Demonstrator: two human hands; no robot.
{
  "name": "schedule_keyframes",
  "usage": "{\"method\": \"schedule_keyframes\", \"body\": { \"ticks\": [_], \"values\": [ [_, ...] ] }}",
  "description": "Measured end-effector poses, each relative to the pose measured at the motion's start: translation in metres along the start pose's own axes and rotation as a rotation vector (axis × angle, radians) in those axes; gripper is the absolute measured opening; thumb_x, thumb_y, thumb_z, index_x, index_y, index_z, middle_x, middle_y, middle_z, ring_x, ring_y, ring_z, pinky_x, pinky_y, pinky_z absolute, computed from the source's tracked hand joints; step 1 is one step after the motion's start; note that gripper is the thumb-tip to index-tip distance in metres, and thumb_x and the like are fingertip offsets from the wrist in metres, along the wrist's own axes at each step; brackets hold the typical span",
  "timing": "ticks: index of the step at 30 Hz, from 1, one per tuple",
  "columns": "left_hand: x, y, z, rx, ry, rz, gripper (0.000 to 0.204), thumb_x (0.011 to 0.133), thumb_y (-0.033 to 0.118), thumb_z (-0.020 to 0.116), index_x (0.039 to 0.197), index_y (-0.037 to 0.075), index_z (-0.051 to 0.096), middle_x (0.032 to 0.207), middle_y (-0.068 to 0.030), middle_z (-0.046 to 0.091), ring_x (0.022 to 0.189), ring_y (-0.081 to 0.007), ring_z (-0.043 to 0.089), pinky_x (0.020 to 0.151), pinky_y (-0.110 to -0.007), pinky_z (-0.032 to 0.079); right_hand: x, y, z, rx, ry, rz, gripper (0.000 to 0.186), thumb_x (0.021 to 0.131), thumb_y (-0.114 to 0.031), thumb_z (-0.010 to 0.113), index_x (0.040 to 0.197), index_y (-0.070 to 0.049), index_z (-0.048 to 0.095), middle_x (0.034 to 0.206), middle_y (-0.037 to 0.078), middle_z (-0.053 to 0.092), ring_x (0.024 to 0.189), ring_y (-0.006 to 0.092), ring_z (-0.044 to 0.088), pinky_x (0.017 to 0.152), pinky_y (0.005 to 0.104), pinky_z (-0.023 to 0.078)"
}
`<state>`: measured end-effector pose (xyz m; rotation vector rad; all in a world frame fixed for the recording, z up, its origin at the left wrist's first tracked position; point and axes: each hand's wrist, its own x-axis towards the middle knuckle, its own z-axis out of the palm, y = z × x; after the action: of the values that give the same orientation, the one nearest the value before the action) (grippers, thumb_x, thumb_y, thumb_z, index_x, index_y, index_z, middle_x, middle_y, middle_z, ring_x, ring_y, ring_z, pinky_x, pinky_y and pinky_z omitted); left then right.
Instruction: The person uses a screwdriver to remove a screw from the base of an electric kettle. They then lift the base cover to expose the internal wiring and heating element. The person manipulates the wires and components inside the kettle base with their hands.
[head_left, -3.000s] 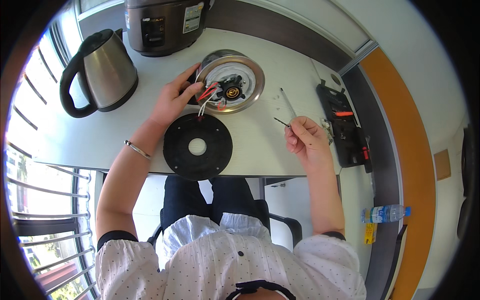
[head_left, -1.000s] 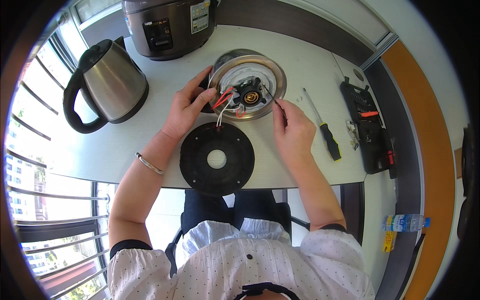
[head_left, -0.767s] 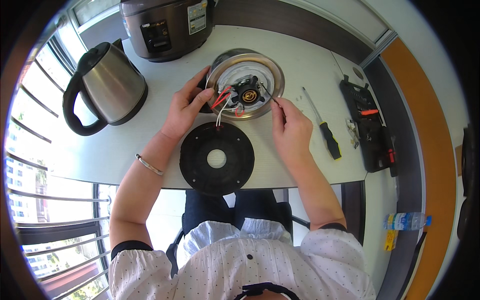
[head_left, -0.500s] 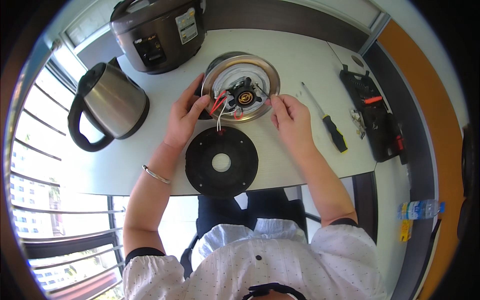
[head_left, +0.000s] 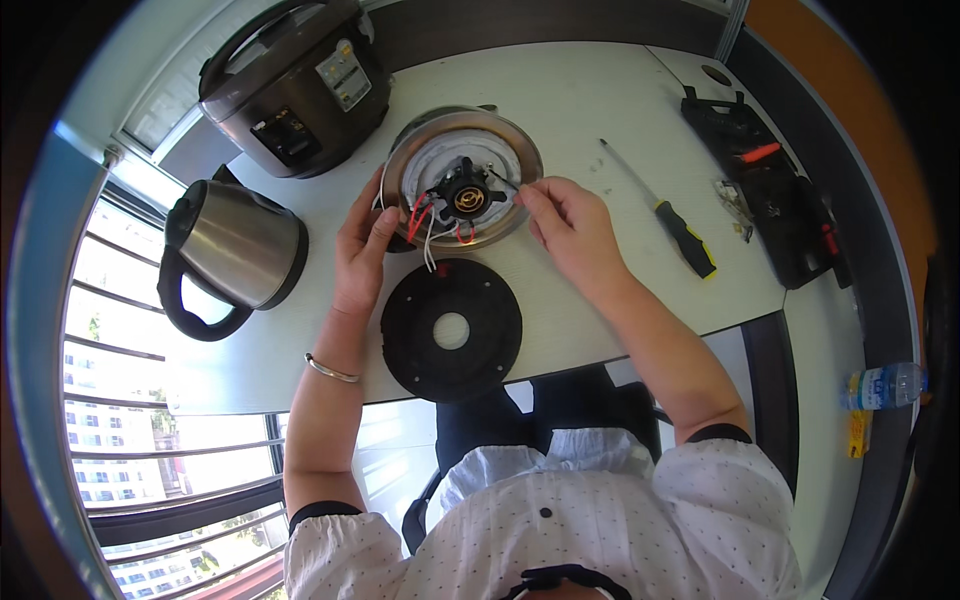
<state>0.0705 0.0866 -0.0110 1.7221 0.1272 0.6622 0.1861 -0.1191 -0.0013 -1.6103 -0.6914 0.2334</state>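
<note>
An upturned metal kettle (head_left: 522, 150) lies with its underside open, showing a round black connector (head_left: 468, 201) and red and white wires (head_left: 430, 243). My left hand (head_left: 360, 245) grips its left side, thumb at the rim and fingers partly hidden behind. Closed in a pinch at the right rim is my right hand (head_left: 565, 215); a thin dark wire-like piece (head_left: 505, 182) runs from the fingertips toward the connector. Just below the kettle, a black round base cover (head_left: 405, 335) with a central hole lies near the table's front edge.
A second steel kettle (head_left: 240, 245) stands at the left, below a brown rice cooker (head_left: 300, 110). On the right lie a screwdriver (head_left: 685, 240), small metal parts (head_left: 735, 205) and an open black tool case (head_left: 770, 190). A plastic bottle (head_left: 885, 387) is at the far right.
The view has shifted and turned slightly. My right hand has moved a little inward over the rim, and the dark wire-like piece shows more clearly. My left hand keeps its grip.
</note>
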Motion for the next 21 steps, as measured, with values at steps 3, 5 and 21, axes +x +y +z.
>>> {"method": "schedule_keyframes", "body": {
  "ticks": [3, 5, 21],
  "values": [
    [-0.0011, 0.0037, 0.0022, -0.001, 0.016, -0.024, 0.052, 0.091, 0.019, 0.053, 0.137, 0.003, 0.035, 0.105, -0.0084, 0.059, 0.094, -0.0129, 0.055, 0.086, -0.027, 0.043, -0.0002, -0.0007, 0.0003, 0.022, 0.003, 0.014, 0.019, 0.091, -0.018, 0.052, 0.088, 0.000, 0.061, 0.056, -0.002, 0.046, 0.050, 0.0042, 0.040, 0.046, 0.0205, 0.031],
    [-0.0003, 0.0032, 0.0024, 0.005, 0.020, -0.016, 0.053, 0.090, 0.021, 0.054, 0.137, 0.003, 0.035, 0.105, -0.0086, 0.060, 0.095, -0.0133, 0.055, 0.087, -0.027, 0.042, 0.0000, -0.0006, -0.0002, 0.027, 0.018, 0.018, 0.020, 0.088, -0.018, 0.055, 0.085, 0.001, 0.061, 0.056, 0.005, 0.053, 0.049, 0.0116, 0.048, 0.048, 0.0264, 0.037],
    [0.0012, -0.0014, -0.0020, 0.047, -0.006, 0.011, 0.056, 0.090, 0.024, 0.053, 0.136, -0.001, 0.033, 0.101, -0.0096, 0.061, 0.093, -0.0137, 0.056, 0.086, -0.027, 0.042, 0.0026, 0.0046, -0.0009, -0.048, 0.079, -0.060, 0.017, 0.085, -0.014, 0.057, 0.089, 0.001, 0.062, 0.068, 0.015, 0.061, 0.059, 0.0250, 0.057, 0.058, 0.0330, 0.045]
  ]
}}
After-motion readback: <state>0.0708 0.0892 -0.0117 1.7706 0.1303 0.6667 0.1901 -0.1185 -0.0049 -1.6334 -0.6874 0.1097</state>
